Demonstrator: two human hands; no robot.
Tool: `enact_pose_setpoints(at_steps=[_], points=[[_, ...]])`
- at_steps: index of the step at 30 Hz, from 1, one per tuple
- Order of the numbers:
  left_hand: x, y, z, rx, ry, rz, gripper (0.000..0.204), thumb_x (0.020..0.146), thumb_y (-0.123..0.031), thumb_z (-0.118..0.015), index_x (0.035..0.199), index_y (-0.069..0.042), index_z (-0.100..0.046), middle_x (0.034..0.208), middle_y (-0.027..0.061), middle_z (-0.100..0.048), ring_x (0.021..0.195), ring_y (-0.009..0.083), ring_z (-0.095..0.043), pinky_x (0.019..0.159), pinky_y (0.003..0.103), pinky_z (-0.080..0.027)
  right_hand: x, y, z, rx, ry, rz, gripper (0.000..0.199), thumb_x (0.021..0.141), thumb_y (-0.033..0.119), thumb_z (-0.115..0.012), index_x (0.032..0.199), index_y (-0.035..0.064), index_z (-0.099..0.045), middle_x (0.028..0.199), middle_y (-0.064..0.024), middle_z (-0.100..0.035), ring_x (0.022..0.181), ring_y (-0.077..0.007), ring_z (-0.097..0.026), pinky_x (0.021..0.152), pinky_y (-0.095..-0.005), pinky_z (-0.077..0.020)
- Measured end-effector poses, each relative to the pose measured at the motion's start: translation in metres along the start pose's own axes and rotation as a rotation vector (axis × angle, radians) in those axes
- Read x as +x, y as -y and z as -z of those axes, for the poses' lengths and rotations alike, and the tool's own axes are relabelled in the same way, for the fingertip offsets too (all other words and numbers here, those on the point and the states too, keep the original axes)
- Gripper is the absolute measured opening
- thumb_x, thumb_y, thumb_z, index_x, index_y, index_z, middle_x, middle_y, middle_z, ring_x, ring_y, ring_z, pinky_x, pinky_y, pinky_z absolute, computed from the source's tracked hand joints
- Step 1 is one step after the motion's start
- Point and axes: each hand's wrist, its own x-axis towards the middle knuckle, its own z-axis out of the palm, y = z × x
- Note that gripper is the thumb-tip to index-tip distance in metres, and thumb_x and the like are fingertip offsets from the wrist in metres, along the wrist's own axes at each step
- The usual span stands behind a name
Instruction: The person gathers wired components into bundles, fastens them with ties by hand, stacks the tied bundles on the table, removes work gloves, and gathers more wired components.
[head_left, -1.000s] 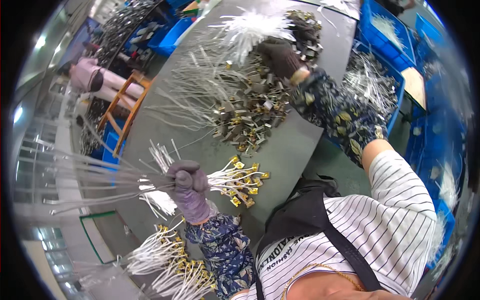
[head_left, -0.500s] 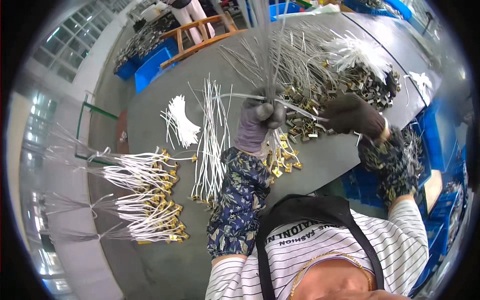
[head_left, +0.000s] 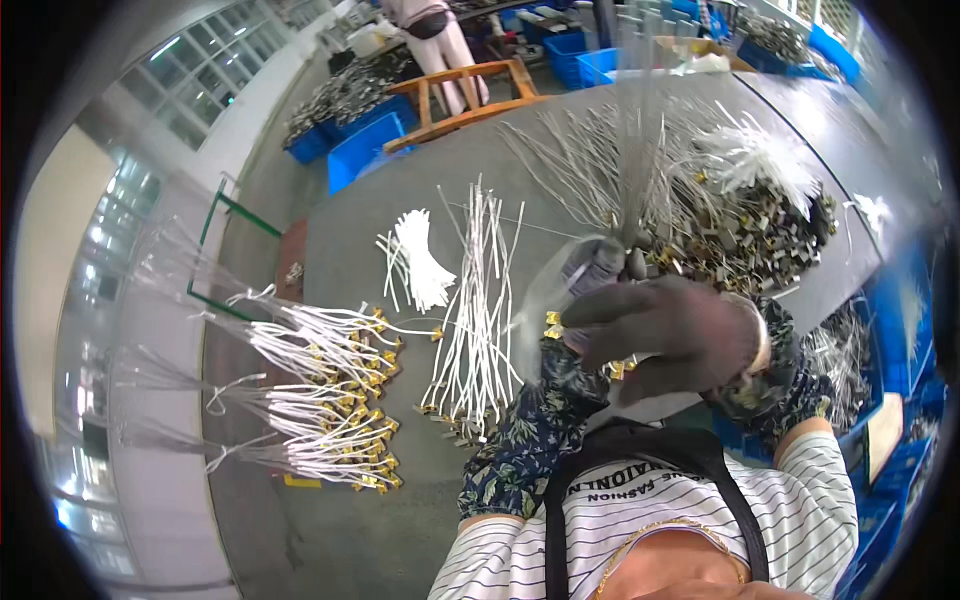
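Observation:
My left hand (head_left: 597, 263), in a grey glove, is closed round an upright bundle of thin clear-grey wires (head_left: 632, 150). Yellow-metal end pieces (head_left: 553, 322) show below it, partly covered. My right hand (head_left: 680, 335), in a dark brown glove, is in front of my left wrist with its fingers curled. A blurred, pale strand of wire (head_left: 530, 290) arcs from the bundle toward its fingertips, which partly hide the hold. Left of my left forearm lies a loose row of white-sleeved wires (head_left: 475, 330).
Tied bundles of white-sleeved wires (head_left: 320, 400) with yellow ends lie at the left table edge. White sleeves (head_left: 425, 260) lie behind. A heap of metal-ended wires (head_left: 760, 235) and white sleeves (head_left: 765, 165) fills the far right. Blue bins (head_left: 365, 150) and another person (head_left: 440, 50) are beyond the table.
My right hand has swung from right of the bundle to in front of my left wrist, carrying the wire strand round. The view has shifted, so the table appears farther right and lower.

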Motion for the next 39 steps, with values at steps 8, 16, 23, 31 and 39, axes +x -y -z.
enact_pose_setpoints(at_steps=[8, 16, 23, 31, 39], points=[[0.005, 0.022, 0.007, 0.165, 0.049, -0.133, 0.048, 0.081, -0.052, -0.070, 0.093, -0.006, -0.065, 0.069, 0.0006, -0.061, 0.054, 0.0082, -0.054, 0.048, 0.019, -0.041, -0.036, -0.116, 0.006, -0.176, -0.305, -0.201, 0.015, 0.080, 0.015, -0.066, 0.088, 0.0017, -0.065, 0.089, -0.0094, -0.064, 0.083, -0.0252, -0.062, 0.074, -0.0340, -0.0506], [-0.001, 0.029, 0.013, 0.099, -0.029, -0.199, 0.054, 0.079, -0.057, -0.069, 0.101, -0.008, -0.061, 0.067, 0.0025, -0.060, 0.052, 0.0072, -0.054, 0.043, 0.020, -0.038, -0.027, -0.071, 0.009, 0.392, -0.594, -0.612, 0.012, 0.086, 0.010, -0.059, 0.090, -0.0004, -0.064, 0.078, -0.0054, -0.061, 0.065, -0.0107, -0.058, 0.056, -0.0245, -0.0443], [0.018, 0.046, 0.001, 0.032, -0.161, -0.370, 0.035, 0.091, -0.042, -0.061, 0.099, -0.009, -0.059, 0.080, 0.0036, -0.060, 0.063, 0.0088, -0.057, 0.050, 0.019, -0.043, -0.012, 0.000, 0.002, -0.426, -0.258, -0.037, 0.016, 0.079, 0.003, -0.064, 0.095, 0.0005, -0.062, 0.097, -0.0139, -0.062, 0.067, -0.0256, -0.060, 0.060, -0.0341, -0.0469], [-0.011, 0.017, -0.008, 0.631, -0.211, -0.926, 0.022, 0.092, -0.024, -0.062, 0.101, -0.003, -0.060, 0.105, 0.0070, -0.059, 0.084, 0.0122, -0.058, 0.071, 0.025, -0.051, -0.013, -0.005, -0.004, -0.756, -0.320, -0.379, 0.022, 0.076, 0.014, -0.069, 0.095, 0.0072, -0.061, 0.099, -0.0118, -0.063, 0.076, -0.0338, -0.063, 0.064, -0.0443, -0.0481], [-0.031, 0.001, 0.015, 0.659, -0.078, -0.526, 0.028, 0.086, -0.028, -0.070, 0.102, -0.006, -0.062, 0.111, 0.0080, -0.055, 0.100, 0.0186, -0.055, 0.087, 0.033, -0.046, -0.015, -0.011, -0.005, -0.405, -0.330, -0.426, 0.021, 0.069, 0.015, -0.077, 0.080, 0.0068, -0.061, 0.080, -0.0108, -0.062, 0.069, -0.0312, -0.063, 0.062, -0.0387, -0.0494]])
